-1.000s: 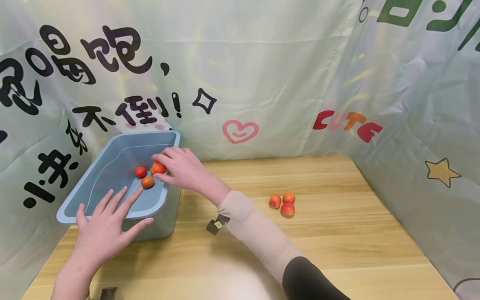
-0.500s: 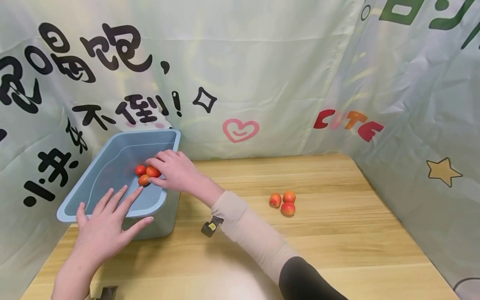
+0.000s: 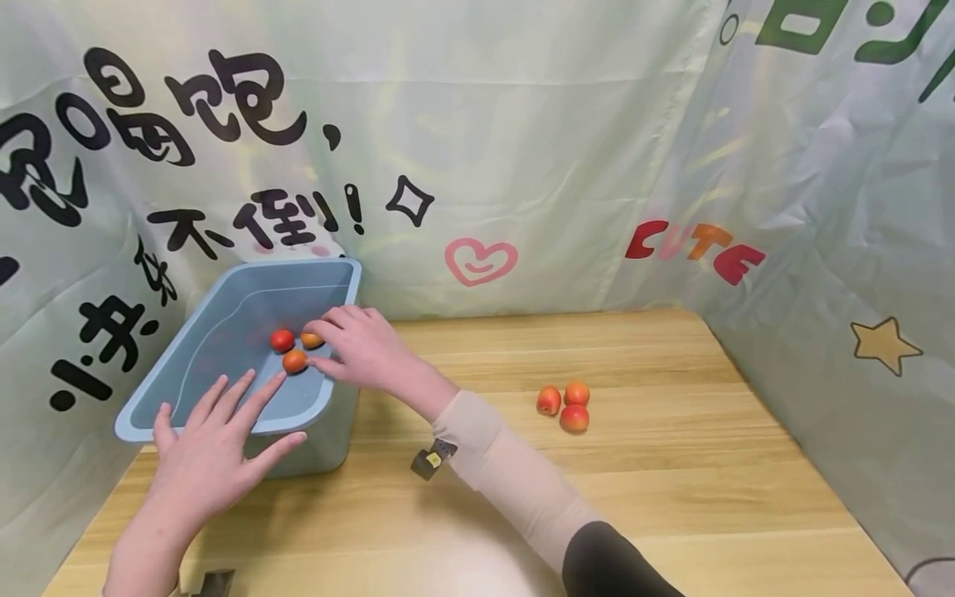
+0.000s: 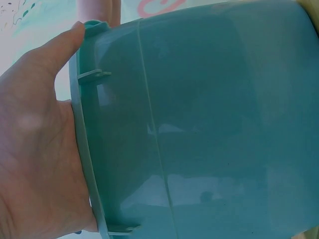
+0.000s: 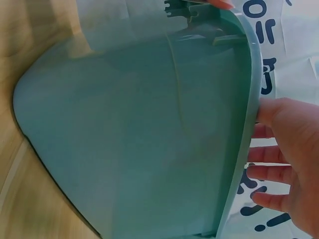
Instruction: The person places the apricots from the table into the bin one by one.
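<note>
The desk (image 3: 671, 473) carries the bin (image 3: 332, 431). At its near rim the left hand (image 3: 205, 456) spreads its fingers; the right hand (image 3: 363, 348) has eased toward its right rim, grip unclear. Inside it, three inner fruits (image 3: 294, 361) sit looser; right of it lie three outer fruits (image 3: 574, 419).

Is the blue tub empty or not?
Not empty: in the head view, three red-orange fruits show inside the blue tub, one partly hidden by the right hand.
</note>
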`<state>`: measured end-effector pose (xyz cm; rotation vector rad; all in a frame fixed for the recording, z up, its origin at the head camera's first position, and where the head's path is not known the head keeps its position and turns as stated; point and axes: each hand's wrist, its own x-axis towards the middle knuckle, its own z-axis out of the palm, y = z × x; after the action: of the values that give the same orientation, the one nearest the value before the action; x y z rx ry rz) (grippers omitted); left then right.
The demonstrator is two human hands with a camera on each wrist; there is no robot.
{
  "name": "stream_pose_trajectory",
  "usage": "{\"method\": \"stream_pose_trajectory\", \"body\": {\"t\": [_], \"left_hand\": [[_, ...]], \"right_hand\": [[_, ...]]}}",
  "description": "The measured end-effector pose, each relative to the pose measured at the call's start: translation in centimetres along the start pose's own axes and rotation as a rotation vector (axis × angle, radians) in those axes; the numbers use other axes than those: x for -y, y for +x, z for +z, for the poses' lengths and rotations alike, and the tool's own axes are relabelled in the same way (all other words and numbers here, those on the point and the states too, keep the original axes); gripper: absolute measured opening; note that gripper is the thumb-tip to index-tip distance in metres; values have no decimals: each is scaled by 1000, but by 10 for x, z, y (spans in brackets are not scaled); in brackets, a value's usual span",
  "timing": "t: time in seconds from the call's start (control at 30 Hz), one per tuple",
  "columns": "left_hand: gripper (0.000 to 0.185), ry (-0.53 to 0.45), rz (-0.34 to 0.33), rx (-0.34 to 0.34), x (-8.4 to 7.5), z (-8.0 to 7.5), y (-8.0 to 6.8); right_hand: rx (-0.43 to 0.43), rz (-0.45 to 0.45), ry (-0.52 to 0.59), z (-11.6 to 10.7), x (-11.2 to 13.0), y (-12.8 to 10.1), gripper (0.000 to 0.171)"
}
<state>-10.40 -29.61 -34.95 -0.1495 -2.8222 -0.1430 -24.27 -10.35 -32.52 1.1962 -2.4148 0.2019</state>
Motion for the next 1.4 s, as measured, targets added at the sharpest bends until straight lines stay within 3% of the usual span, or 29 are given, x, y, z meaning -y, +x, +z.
{"method": "stream_pose_trajectory", "body": {"t": [0.67, 1.4], "left_hand": [[84, -23, 1, -19, 0, 0, -3], [84, -26, -7, -7, 0, 1, -2]], "right_hand": [[-101, 42, 55, -9, -26, -49, 43], [-94, 128, -6, -9, -77, -126, 42]]}}
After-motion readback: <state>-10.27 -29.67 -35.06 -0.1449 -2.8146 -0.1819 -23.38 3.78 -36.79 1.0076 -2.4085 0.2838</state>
